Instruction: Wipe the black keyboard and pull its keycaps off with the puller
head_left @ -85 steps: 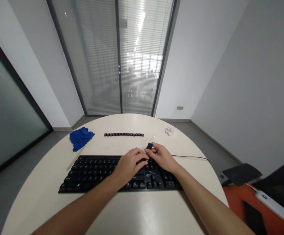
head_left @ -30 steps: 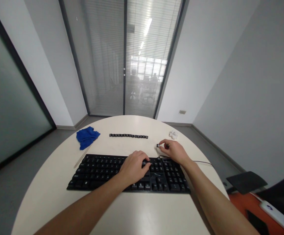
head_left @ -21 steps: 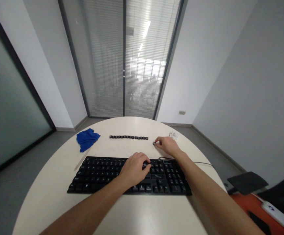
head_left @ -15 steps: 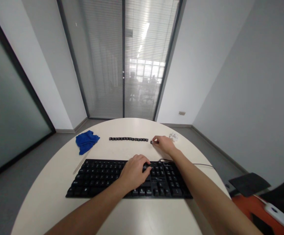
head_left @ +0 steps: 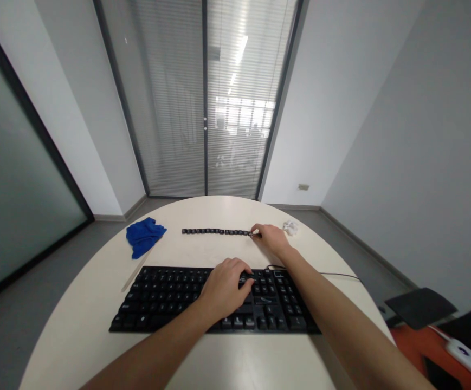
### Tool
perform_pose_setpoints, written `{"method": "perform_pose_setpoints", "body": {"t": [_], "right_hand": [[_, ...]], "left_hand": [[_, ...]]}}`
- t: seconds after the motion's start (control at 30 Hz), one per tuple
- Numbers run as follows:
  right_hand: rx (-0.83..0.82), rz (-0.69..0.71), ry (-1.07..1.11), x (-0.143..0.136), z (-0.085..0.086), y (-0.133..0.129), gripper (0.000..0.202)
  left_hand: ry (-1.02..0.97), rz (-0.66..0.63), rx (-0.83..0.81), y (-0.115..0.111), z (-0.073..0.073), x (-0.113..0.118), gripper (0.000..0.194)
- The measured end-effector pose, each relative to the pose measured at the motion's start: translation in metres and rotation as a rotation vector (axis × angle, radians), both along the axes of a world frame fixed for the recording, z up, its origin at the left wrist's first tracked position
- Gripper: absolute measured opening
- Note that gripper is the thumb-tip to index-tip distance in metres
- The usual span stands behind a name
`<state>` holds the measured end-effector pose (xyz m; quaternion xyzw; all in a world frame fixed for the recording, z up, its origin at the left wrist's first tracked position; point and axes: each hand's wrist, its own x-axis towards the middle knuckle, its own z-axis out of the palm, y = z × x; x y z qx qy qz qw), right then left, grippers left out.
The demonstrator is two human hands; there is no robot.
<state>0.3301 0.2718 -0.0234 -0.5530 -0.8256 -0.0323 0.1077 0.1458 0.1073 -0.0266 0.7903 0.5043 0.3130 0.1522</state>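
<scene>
Looking at the head view, one keyboard [head_left: 164, 295] lies on the counter [head_left: 206, 212]; pale marks are on its keys, but they are too small to be read, and I can read no brand. Behind it stretches one row of loose keys [head_left: 206, 231]; these are more than ten, too small for an exact count. The right hand [head_left: 271, 239] has thumb and forefinger closed on one small black key [head_left: 251, 234], at the right end of this row. Its other fingers are curled, and I cannot tell whether the palm contains something. The left hand [head_left: 224, 290] rests on the keyboard, half open, with a gap between thumb and forefinger. Also on the counter are one blue cloth [head_left: 143, 237] at left, one pale stick [head_left: 134, 274] between cloth and keyboard, one crumpled tissue [head_left: 290, 227] just beyond the right hand, and one black cable [head_left: 335, 274] running to the right edge.
</scene>
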Motion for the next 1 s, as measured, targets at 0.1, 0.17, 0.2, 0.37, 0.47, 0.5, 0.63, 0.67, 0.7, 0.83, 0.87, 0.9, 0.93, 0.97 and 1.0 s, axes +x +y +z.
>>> {"method": "perform_pose_setpoints", "body": {"t": [0.1, 0.17, 0.2, 0.37, 0.47, 0.5, 0.63, 0.67, 0.7, 0.83, 0.87, 0.9, 0.93, 0.97, 1.0], "right_hand": [[0.013, -0.002, 0.003, 0.000, -0.001, 0.000, 0.025], [0.021, -0.002, 0.008, 0.000, -0.002, 0.000, 0.025], [0.024, -0.001, 0.011, 0.000, -0.002, 0.000, 0.025], [0.041, 0.011, 0.038, 0.003, 0.006, -0.006, 0.030], [0.055, 0.023, 0.141, 0.011, 0.017, -0.016, 0.028], [0.058, 0.041, 0.222, 0.014, 0.021, -0.021, 0.025], [0.017, 0.219, 0.601, 0.027, 0.034, -0.046, 0.016], [-0.024, 0.247, 0.682, 0.029, 0.036, -0.054, 0.011], [-0.078, 0.270, 0.770, 0.031, 0.037, -0.062, 0.014], [-0.276, 0.258, 1.000, 0.039, 0.043, -0.093, 0.030], [-0.328, 0.265, 1.031, 0.042, 0.043, -0.099, 0.034], [-0.370, 0.291, 1.034, 0.045, 0.043, -0.104, 0.037], [-0.414, 0.322, 1.027, 0.048, 0.043, -0.108, 0.038], [-0.454, 0.339, 1.025, 0.052, 0.042, -0.109, 0.038], [-0.481, 0.348, 1.013, 0.055, 0.041, -0.110, 0.037]], "left_hand": [[0.002, 0.003, -0.005, 0.000, 0.000, 0.000, 0.010], [0.001, 0.003, -0.006, 0.000, 0.000, 0.000, 0.010], [0.000, 0.002, -0.005, 0.000, 0.000, 0.000, 0.010], [0.006, -0.001, 0.002, 0.001, 0.000, 0.000, 0.010], [0.018, -0.011, 0.011, -0.001, 0.000, 0.000, 0.011], [0.027, -0.024, 0.018, -0.001, 0.001, 0.000, 0.013], [0.076, -0.084, 0.046, -0.004, 0.002, 0.001, 0.022], [0.084, -0.088, 0.049, -0.004, 0.002, 0.001, 0.022], [0.089, -0.086, 0.049, -0.005, 0.002, 0.001, 0.021], [0.093, -0.067, 0.046, -0.003, 0.001, 0.002, 0.019], [0.092, -0.065, 0.046, -0.003, 0.001, 0.003, 0.019], [0.091, -0.065, 0.046, -0.003, 0.001, 0.003, 0.019], [0.091, -0.066, 0.044, -0.002, 0.000, 0.003, 0.019], [0.091, -0.067, 0.044, -0.002, 0.000, 0.003, 0.019], [0.090, -0.068, 0.044, -0.002, 0.000, 0.003, 0.019]]}}
